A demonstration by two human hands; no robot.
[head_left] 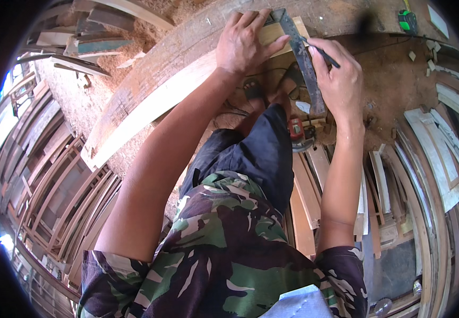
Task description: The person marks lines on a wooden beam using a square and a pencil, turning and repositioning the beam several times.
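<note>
My left hand (pixel 244 43) lies over the end of a pale wooden board (pixel 158 103), fingers over its far side. Its thumb stretches against a dark, worn metal carpenter's square (pixel 308 77) and holds it on the board. One long arm of the square sticks out past the board's near edge, toward me. My right hand (pixel 341 74) pinches a thin black pencil (pixel 327 56). The pencil's tip points at the square's right edge, beside the board end; whether it touches the wood I cannot tell.
The board rests along a large wooden bench (pixel 134 79). A green and black tape measure (pixel 407 21) sits at the far right. A red power tool (pixel 297 130) stands on the floor by my feet. Stacked planks (pixel 303 196) and wooden strips (pixel 54 206) crowd both sides.
</note>
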